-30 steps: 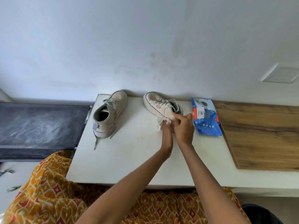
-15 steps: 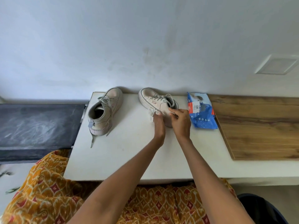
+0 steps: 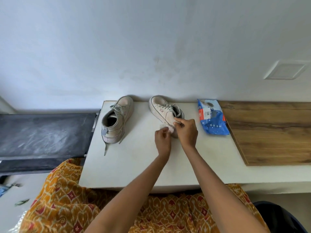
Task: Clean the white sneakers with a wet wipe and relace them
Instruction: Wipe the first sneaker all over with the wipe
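Right sneaker (image 3: pixel 164 112): lies on the white table (image 3: pixel 134 162), at about 12 o'clock from the hands. Long axis runs 11 to 5 o'clock; toe points toward the wall at 11, heel end comes under the hands at 5. It leans onto its side, so the sole edge faces 8 o'clock. Laces threaded.

Left sneaker (image 3: pixel 117 120): upright on the same table, well apart from the other shoe, at about 10 o'clock from the hands. Long axis 1 to 7 o'clock; toe at 1 near the wall, heel and open collar at 7. One lace end (image 3: pixel 105 149) trails off the heel side toward 6.

Wet wipe (image 3: pixel 165 128): small white wad, at the heel end of the right sneaker, between the two hands.

Left hand (image 3: pixel 162 138): fingers curled, pinching the wipe at its 12 o'clock tip; the sneaker lies just beyond, at 1 o'clock.

Right hand (image 3: pixel 186 132): fingers curled over the heel end of the right sneaker, gripping it; shoe body extends from the hand toward 11 o'clock.

Wipes pack (image 3: pixel 212 119): blue, crumpled, flat on the table at 2 o'clock from the right hand, not touching it.

Wooden board (image 3: pixel 269 132): at 3 o'clock, just beside the pack.

Patterned orange fabric (image 3: pixel 67 199): at 6 o'clock, below the table edge.
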Available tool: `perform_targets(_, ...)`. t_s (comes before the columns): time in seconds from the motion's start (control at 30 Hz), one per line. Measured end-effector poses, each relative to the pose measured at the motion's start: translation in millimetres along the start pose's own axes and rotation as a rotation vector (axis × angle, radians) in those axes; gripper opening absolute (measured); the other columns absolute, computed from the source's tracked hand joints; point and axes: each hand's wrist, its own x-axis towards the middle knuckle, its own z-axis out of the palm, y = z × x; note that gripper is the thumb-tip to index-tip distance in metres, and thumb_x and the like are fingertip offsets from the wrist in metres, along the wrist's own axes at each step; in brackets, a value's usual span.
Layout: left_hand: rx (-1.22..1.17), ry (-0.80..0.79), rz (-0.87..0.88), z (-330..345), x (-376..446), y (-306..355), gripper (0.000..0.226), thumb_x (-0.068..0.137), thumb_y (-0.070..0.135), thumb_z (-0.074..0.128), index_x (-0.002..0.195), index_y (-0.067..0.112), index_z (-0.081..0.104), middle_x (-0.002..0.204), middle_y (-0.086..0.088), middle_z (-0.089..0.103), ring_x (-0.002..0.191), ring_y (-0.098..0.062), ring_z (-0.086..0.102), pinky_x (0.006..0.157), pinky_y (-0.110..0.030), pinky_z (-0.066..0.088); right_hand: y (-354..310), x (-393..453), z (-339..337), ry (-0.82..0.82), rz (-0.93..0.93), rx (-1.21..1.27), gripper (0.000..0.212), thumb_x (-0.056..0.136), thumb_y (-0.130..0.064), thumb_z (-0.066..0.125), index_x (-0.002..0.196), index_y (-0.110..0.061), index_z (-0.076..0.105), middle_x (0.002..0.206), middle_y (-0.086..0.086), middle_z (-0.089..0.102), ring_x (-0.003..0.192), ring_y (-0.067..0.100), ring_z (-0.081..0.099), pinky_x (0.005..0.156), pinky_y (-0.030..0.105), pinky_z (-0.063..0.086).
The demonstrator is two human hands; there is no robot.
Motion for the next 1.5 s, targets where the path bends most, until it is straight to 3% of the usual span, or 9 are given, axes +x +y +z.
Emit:
perform_targets(0.17, -0.154, 0.131, -0.196, 1, 43, 19, 0.012, 0.079, 0.002, 0.057, 0.085, 0.008, 0.065, 0.084, -0.006, 0.066, 0.076, -0.018, 0.058, 0.067, -0.023, 0.045, -2, 0, 2, -0.005, -0.003, -0.024, 0.028, 0.084, -0.021, 0.068, 0.112, -0.024, 0.069, 0.100, 0.009, 0.057, 0.086, 0.026, 0.061, 0.074, 0.021, 0.039)
perform_targets(0.43, -0.442, 0.182, -0.435, 1, 73, 32, 0.017, 0.084, 0.005, 0.060, 0.099, 0.008, 0.051, 0.077, -0.013, 0.057, 0.053, -0.017, 0.049, 0.047, -0.022, 0.043, 3, 0, 3, 0.018, -0.026, 0.012, 0.027, 0.082, -0.020, 0.070, 0.109, -0.022, 0.070, 0.097, 0.008, 0.056, 0.083, 0.024, 0.061, 0.071, 0.019, 0.039)
perform_targets(0.57, -0.281, 0.207, -0.348, 1, 56, 34, 0.011, 0.080, 0.012, 0.067, 0.090, 0.009, 0.069, 0.085, -0.014, 0.069, 0.067, -0.022, 0.058, 0.068, -0.031, 0.055, 3, -2, 6, 0.045, -0.029, 0.016, 0.027, 0.083, -0.021, 0.070, 0.110, -0.020, 0.070, 0.096, 0.009, 0.057, 0.082, 0.022, 0.061, 0.067, 0.016, 0.037)
perform_targets(0.73, -0.053, 0.096, -0.082, 4, 17, 28, 0.021, 0.078, 0.001, 0.056, 0.061, 0.010, 0.064, 0.055, -0.005, 0.060, 0.056, -0.018, 0.051, 0.061, -0.029, 0.043, 7, -1, 5, 0.036, -0.072, 0.011, 0.028, 0.085, -0.025, 0.068, 0.113, -0.023, 0.069, 0.095, 0.006, 0.057, 0.079, 0.018, 0.061, 0.066, 0.015, 0.039)
perform_targets(0.87, -0.025, 0.059, -0.035, -3, 21, 28, 0.014, 0.079, 0.003, 0.062, 0.082, 0.011, 0.073, 0.082, -0.003, 0.072, 0.077, -0.017, 0.064, 0.077, -0.033, 0.052, 13, -4, 3, 0.024, -0.129, -0.004, 0.028, 0.089, -0.024, 0.063, 0.117, -0.024, 0.066, 0.096, 0.005, 0.054, 0.082, 0.018, 0.060, 0.070, 0.020, 0.046)
perform_targets(1.03, -0.005, 0.099, 0.004, -4, 57, 56, 0.012, 0.081, 0.020, 0.070, 0.085, 0.009, 0.073, 0.083, -0.006, 0.072, 0.074, -0.012, 0.062, 0.075, -0.027, 0.049, 24, -12, 4, 0.104, -0.325, -0.153, 0.031, 0.088, -0.012, 0.062, 0.118, -0.017, 0.064, 0.107, 0.011, 0.060, 0.092, 0.025, 0.063, 0.067, 0.031, 0.057)
perform_targets(1.27, 0.026, 0.084, 0.189, 1, 30, 23, 0.010, 0.086, 0.005, 0.062, 0.095, 0.003, 0.066, 0.095, -0.002, 0.060, 0.090, -0.020, 0.061, 0.079, -0.021, 0.049, 39, -18, 18, 0.035, -0.486, -0.124, 0.044, 0.099, -0.024, 0.034, 0.139, -0.007, 0.042, 0.147, 0.012, 0.038, 0.138, 0.020, 0.034, 0.101, 0.024, 0.041)
perform_targets(1.4, 0.035, -0.057, 0.365, -1, 3, 11, 0.028, 0.096, 0.018, 0.046, 0.117, 0.007, 0.061, 0.110, 0.003, 0.053, 0.107, -0.007, 0.054, 0.092, -0.012, 0.040, 40, -15, 15, 0.026, -0.525, -0.098, 0.046, 0.098, -0.021, 0.030, 0.139, -0.006, 0.043, 0.147, 0.007, 0.040, 0.138, 0.016, 0.032, 0.103, 0.028, 0.043)
perform_targets(1.5, -0.061, -0.123, 0.301, -11, 7, 10, 0.034, 0.101, 0.025, 0.036, 0.129, 0.013, 0.051, 0.130, 0.004, 0.047, 0.126, -0.005, 0.042, 0.107, -0.019, 0.031, 34, -21, 14, 0.019, -0.606, -0.102, 0.044, 0.094, -0.013, 0.031, 0.134, -0.003, 0.048, 0.139, 0.011, 0.050, 0.132, 0.024, 0.042, 0.100, 0.032, 0.046)
